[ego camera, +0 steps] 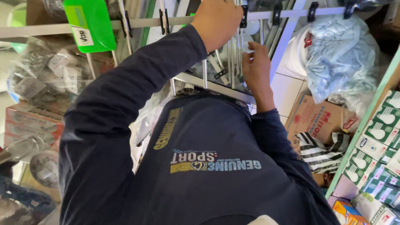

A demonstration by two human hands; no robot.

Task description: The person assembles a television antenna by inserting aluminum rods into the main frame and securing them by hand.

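Here, left hand (217, 19): fist closed around metal rods (230, 42) | rods' long axis near-to-far, bundled | right hand (257, 69): fingers pinching rods lower down.

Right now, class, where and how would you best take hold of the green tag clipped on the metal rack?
Probably pinch the green tag by its free lower corner, coming from below and its front. It is a thin flat plate, tilted, with its upper edge against the rail; the lower edge hangs clear of the rods.
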